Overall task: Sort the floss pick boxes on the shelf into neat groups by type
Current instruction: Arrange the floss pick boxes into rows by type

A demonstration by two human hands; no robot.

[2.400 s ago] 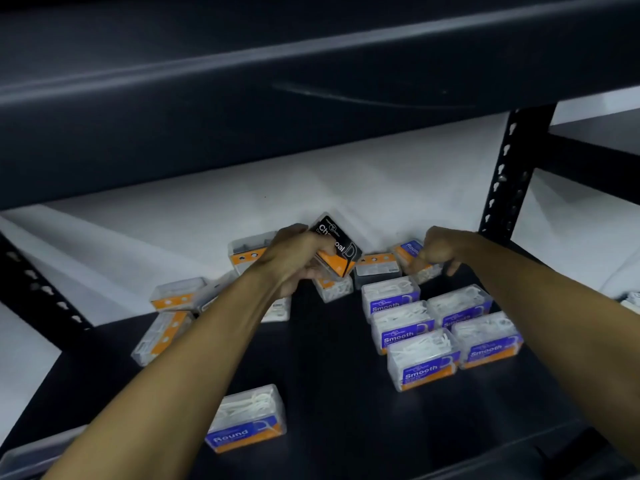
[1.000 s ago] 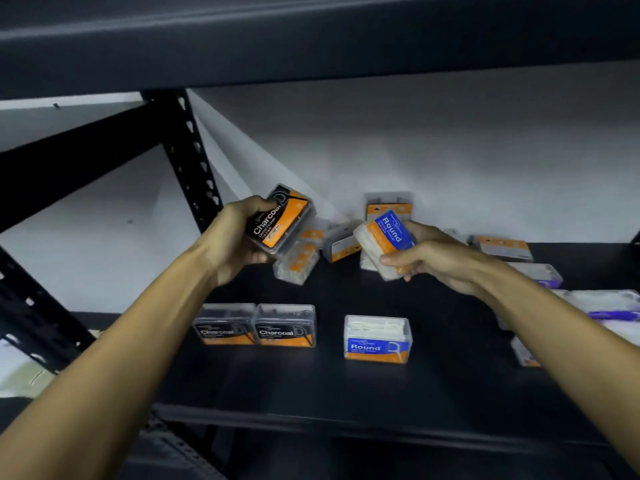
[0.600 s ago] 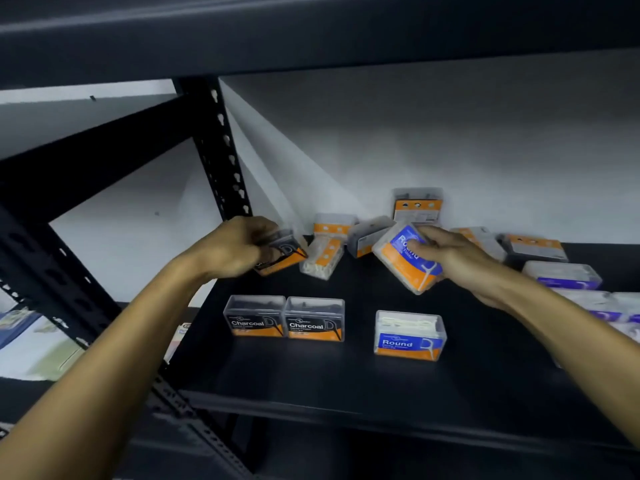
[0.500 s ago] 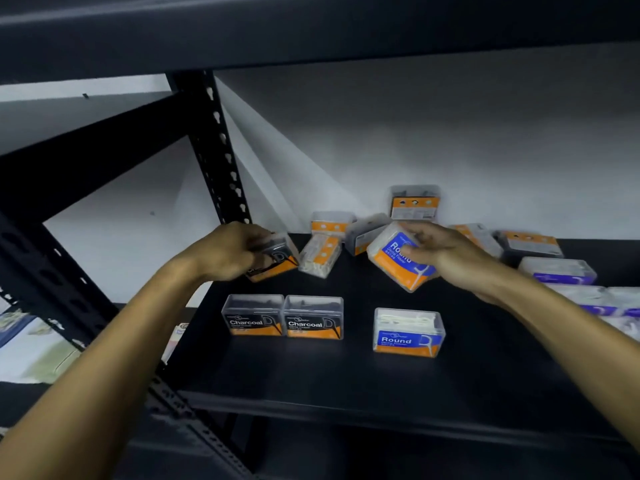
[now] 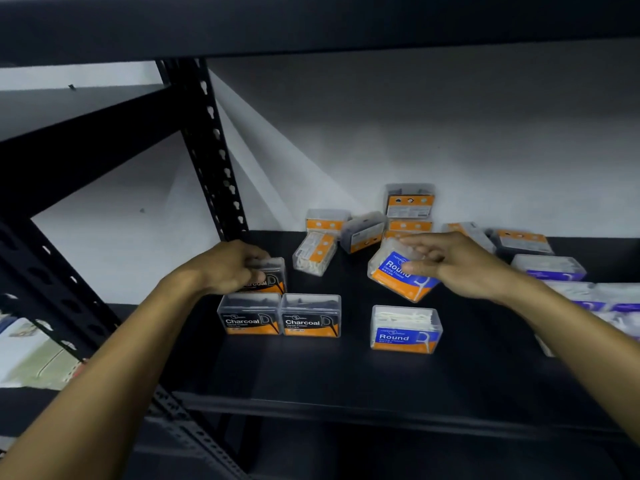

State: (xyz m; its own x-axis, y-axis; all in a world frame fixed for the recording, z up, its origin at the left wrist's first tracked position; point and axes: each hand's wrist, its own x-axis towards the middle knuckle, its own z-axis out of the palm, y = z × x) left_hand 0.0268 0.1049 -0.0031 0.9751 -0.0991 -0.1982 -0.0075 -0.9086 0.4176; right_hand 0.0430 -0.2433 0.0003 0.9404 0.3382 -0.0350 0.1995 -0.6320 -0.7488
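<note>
My left hand [image 5: 227, 268] grips a Charcoal box [image 5: 268, 280] low over the black shelf [image 5: 346, 375], right behind two Charcoal boxes [image 5: 278, 316] standing side by side. My right hand [image 5: 460, 268] holds a blue-and-orange Round box [image 5: 394, 275], tilted, just above and behind a Round box [image 5: 406, 329] standing upright on the shelf. Several unsorted boxes [image 5: 363, 230] lie jumbled against the back wall, one [image 5: 409, 201] leaning upright on it.
Purple-labelled boxes [image 5: 549, 266] sit grouped at the right edge, partly behind my right forearm. A perforated black upright [image 5: 211, 147] rises at the shelf's back left corner. The upper shelf [image 5: 311, 22] hangs overhead. The shelf's front edge [image 5: 346, 407] runs below the boxes.
Both hands have come down toward the shelf. The held Charcoal box has dropped in behind the two standing Charcoal boxes; the held Round box has lowered toward the standing Round box.
</note>
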